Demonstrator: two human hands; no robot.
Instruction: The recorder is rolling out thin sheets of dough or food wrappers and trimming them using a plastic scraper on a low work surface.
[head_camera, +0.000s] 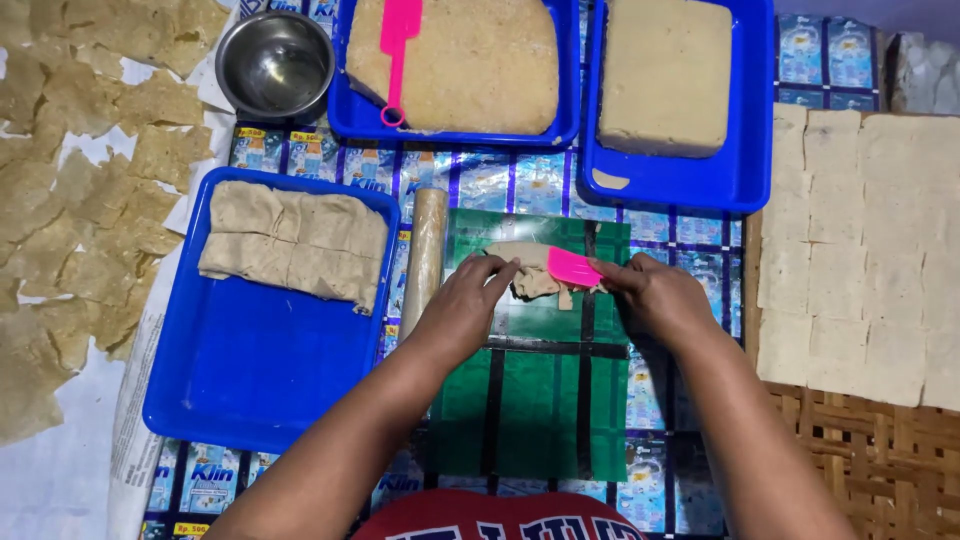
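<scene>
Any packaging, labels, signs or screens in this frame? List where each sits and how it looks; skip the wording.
Sachet-wrapper mat: covers the work surface under the blue trays; rows of small blue-and-white rectangular packets with yellow tags.
Green plastic sheet: lies on the mat under both hands; shiny green with dark crossing bands.
No signs or screens.

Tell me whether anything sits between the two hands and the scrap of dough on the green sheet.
Nothing visible does. The left hand rests its fingertips directly on the dough scrap, and the right hand presses a pink scraper against its right edge. The rolling pin lies off to the left, beside the green sheet.
</scene>
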